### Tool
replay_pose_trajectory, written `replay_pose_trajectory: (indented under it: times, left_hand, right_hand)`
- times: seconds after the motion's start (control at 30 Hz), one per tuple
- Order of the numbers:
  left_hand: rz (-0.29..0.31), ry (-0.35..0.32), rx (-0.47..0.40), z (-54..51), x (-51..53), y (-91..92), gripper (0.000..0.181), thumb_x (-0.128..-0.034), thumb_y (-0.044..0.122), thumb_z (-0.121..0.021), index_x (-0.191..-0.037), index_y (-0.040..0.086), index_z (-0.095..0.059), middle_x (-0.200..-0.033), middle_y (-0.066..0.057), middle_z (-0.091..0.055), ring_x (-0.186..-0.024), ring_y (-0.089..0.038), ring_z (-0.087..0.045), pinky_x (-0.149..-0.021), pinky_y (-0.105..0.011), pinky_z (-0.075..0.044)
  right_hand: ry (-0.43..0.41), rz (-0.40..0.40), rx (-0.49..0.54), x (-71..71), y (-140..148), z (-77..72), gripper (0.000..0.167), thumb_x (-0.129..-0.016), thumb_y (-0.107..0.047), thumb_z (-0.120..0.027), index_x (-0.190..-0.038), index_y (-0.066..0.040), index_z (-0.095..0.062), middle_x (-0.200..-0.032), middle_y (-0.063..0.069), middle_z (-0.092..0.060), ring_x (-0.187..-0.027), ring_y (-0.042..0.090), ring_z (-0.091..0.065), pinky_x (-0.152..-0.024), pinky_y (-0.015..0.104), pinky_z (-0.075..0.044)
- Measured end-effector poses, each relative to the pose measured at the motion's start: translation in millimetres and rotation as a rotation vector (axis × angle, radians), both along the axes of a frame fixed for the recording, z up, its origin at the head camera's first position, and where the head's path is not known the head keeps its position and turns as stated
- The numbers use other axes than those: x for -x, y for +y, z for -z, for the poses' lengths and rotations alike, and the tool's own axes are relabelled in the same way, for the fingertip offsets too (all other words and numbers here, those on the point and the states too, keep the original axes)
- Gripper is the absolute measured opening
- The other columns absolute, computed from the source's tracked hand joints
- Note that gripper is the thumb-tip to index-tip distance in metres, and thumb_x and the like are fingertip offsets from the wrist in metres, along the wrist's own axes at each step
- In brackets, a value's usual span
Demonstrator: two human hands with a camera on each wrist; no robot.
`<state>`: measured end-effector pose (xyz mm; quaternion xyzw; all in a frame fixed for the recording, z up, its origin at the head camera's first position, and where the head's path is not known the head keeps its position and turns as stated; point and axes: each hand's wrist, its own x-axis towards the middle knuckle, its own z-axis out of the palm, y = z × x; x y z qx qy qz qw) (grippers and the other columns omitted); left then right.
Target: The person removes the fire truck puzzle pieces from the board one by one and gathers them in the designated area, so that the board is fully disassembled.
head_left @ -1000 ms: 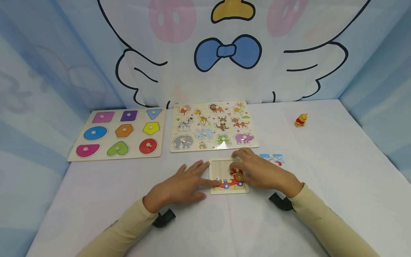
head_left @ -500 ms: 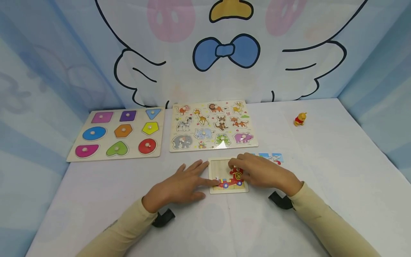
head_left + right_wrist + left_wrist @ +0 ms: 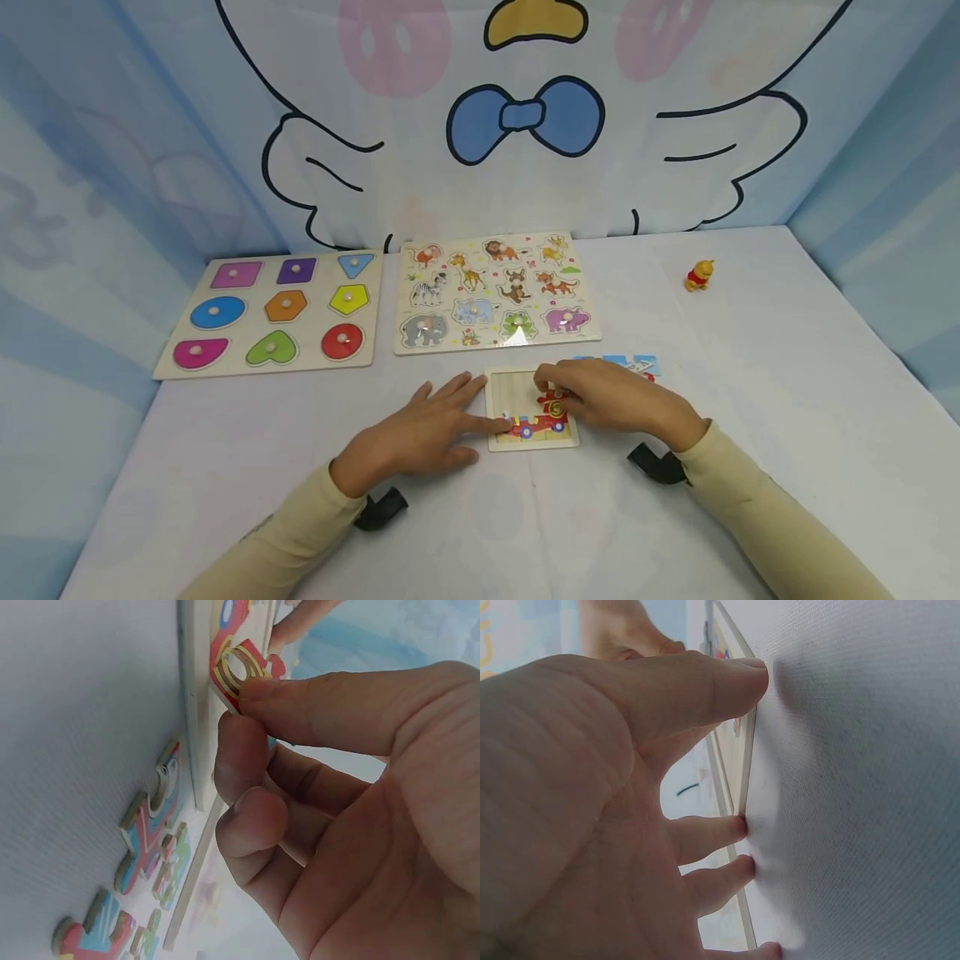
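A small wooden puzzle tray lies on the white table, with a red-and-blue wheeled vehicle picture along its near side. My left hand is spread flat, its index fingertip on the picture and other fingertips at the tray's left edge. Over the tray's right side, my right hand pinches a jigsaw piece with a yellow spiral on red. In the right wrist view the thumb lies on that piece, which looks tilted against the neighbouring pieces. The fingers partly hide it.
Several loose jigsaw pieces lie beyond the right hand, partly covered by it in the head view. Behind stand an animal knob board and, to the left, a shapes board. A small bear figurine is at the back right.
The right hand's outstretched fingers have drawn down from the tray's far edge and curled in at the spiral piece. More loose pieces show behind it. The left hand holds its place.
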<state>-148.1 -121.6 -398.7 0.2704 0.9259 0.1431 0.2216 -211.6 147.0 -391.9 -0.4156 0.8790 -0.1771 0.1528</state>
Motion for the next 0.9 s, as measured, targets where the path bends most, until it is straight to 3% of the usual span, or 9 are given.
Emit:
replay_pose_trajectory:
  times: [0.33, 0.5, 0.7, 0.8, 0.9]
  left_hand:
    - [-0.010, -0.015, 0.005, -0.8, 0.6, 0.8, 0.053, -0.0964, 0.026, -0.072, -0.145, 0.041, -0.058, -0.169, -0.010, -0.023, -0.156, -0.032, -0.012, -0.118, -0.069, -0.015]
    - [-0.012, -0.016, 0.008, -0.9, -0.2, 0.9, 0.053, -0.0964, 0.026, -0.072, -0.145, 0.041, -0.058, -0.169, -0.010, -0.022, -0.156, -0.033, -0.012, -0.118, -0.069, -0.015]
    - [-0.017, -0.004, -0.007, -1.6, -2.2, 0.6, 0.052, -0.0959, 0.024, -0.073, -0.144, 0.039, -0.059, -0.168, -0.011, -0.023, -0.156, -0.033, -0.013, -0.118, -0.069, -0.015]
    - [-0.012, 0.003, -0.016, -1.8, -2.1, 0.5, 0.052, -0.0958, 0.024, -0.073, -0.144, 0.038, -0.060, -0.168, -0.012, -0.024, -0.156, -0.034, -0.013, -0.118, -0.069, -0.016]
    - [-0.013, 0.002, -0.016, -1.8, -1.6, 1.0, 0.052, -0.0957, 0.024, -0.073, -0.143, 0.039, -0.060, -0.168, -0.011, -0.024, -0.156, -0.034, -0.013, -0.118, -0.069, -0.015]
  right_hand:
    - [-0.007, -0.019, 0.042, 1.5, 1, -2.3, 0.022, -0.096, 0.000, -0.066, -0.109, -0.017, -0.062, -0.089, -0.008, -0.061, -0.077, 0.009, -0.055, -0.070, 0.028, -0.048]
    - [-0.021, 0.029, 0.049, 3.1, 10, -16.1, 0.021, -0.095, 0.000, -0.067, -0.109, -0.015, -0.064, -0.088, -0.005, -0.063, -0.075, 0.010, -0.055, -0.067, 0.028, -0.050]
    - [0.005, 0.162, 0.067, 8.7, 52, -43.6, 0.024, -0.092, 0.001, -0.072, -0.107, -0.016, -0.064, -0.084, -0.003, -0.061, -0.072, 0.013, -0.055, -0.060, 0.027, -0.048]
    - [-0.001, 0.200, 0.040, 9.5, 77, -45.9, 0.024, -0.092, -0.001, -0.072, -0.106, -0.019, -0.063, -0.082, -0.004, -0.059, -0.072, 0.013, -0.053, -0.059, 0.026, -0.046]
    - [-0.060, 0.219, -0.001, 8.3, 95, -41.0, 0.023, -0.093, -0.001, -0.071, -0.105, -0.020, -0.063, -0.081, -0.005, -0.058, -0.073, 0.013, -0.052, -0.059, 0.026, -0.046]
